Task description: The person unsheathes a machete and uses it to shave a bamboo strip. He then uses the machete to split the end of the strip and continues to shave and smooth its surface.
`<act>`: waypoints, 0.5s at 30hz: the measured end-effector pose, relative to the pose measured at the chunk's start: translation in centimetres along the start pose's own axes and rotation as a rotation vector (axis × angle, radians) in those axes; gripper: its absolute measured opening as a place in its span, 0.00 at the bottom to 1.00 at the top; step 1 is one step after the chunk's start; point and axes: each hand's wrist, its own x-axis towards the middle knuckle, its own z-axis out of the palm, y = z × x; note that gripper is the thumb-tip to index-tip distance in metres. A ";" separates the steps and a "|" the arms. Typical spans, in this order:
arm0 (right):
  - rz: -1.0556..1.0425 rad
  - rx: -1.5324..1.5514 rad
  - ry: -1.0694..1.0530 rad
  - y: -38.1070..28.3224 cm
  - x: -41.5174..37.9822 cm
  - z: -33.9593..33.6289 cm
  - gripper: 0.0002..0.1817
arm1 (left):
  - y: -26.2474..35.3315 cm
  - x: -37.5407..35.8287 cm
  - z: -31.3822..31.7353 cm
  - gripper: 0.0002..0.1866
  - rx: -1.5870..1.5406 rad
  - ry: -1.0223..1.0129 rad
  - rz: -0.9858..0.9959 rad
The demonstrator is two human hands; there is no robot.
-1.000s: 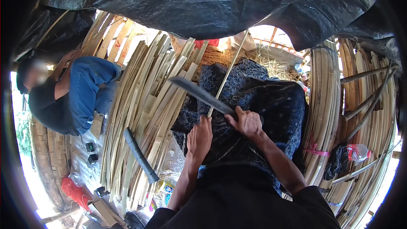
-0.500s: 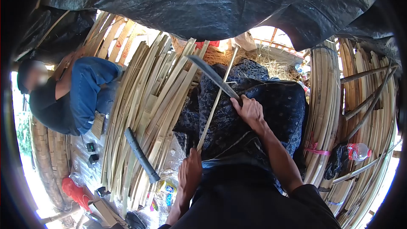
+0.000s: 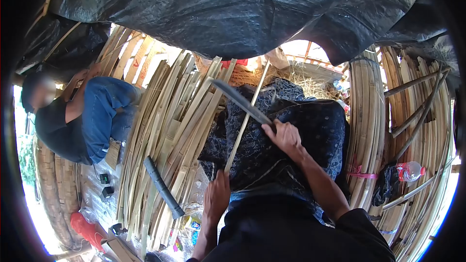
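Black plastic sheeting point(image 3: 233, 14) roofs the whole top of the view and hangs low, closing off the room above the work. Bamboo slats point(image 3: 170, 131) lie in a wide fanned pile on the ground to the left of the lap; more bundled bamboo point(image 3: 366, 126) stands along the right edge, tied low down with a pink strip point(image 3: 358, 173). Between the two stacks a narrow lane stays open, filled by the person's knees under a dark blue patterned cloth point(image 3: 310, 131).

Another person in a blue top point(image 3: 99, 111) sits at far left, just beyond the fanned pile, well apart from the hands.

A thin bamboo strip point(image 3: 245, 121) runs slantwise over the lap, its far end pointing up toward the straw. Left hand point(image 3: 217, 196) grips the strip's near end, fingers closed round it. Right hand point(image 3: 284, 137) is closed on the handle of a long knife point(image 3: 238, 101); the blade crosses the strip about midway, tip pointing up-left over the slats.

A dark sheath-like tube point(image 3: 162, 187) lies on the slats to the left of the left hand. A plastic bottle with a red cap point(image 3: 409, 171) rests among the bamboo at right. Small boxes and wrappers crowd the ground at lower left.
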 end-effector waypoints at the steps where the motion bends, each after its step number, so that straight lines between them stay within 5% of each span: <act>1: -0.070 0.001 0.040 -0.4 0.1 -0.7 0.25 | -1.0 1.6 1.8 0.13 0.037 0.116 0.160; 3: -0.066 0.091 -0.052 -1.5 -0.3 -1.6 0.25 | -2.8 5.3 4.8 0.13 0.071 0.235 0.321; 5: 0.129 0.342 -0.380 -2.0 -0.8 -1.7 0.27 | -3.4 8.8 5.8 0.13 -0.040 0.128 0.477; 6: 0.130 0.344 -0.380 -2.0 -0.7 -1.7 0.27 | -3.0 9.8 5.4 0.13 -0.038 0.128 0.476; 8: 0.086 0.221 -0.294 -1.8 -0.1 -1.4 0.27 | -1.9 11.3 3.8 0.13 -0.422 -0.253 0.088; 10: 0.054 0.137 -0.219 -1.8 0.3 -1.3 0.27 | -1.9 10.9 3.4 0.13 -0.341 -0.258 0.084; 12: 0.015 0.053 -0.145 -1.3 0.8 -0.7 0.27 | -4.2 9.7 5.6 0.14 -0.105 0.033 0.395; 13: 0.024 -0.008 -0.107 -1.0 0.8 -0.2 0.27 | -3.0 9.4 4.4 0.14 -0.102 0.028 0.390; 15: 0.025 -0.080 -0.074 -0.4 0.6 0.4 0.26 | -0.5 8.2 1.9 0.12 -0.166 -0.187 0.000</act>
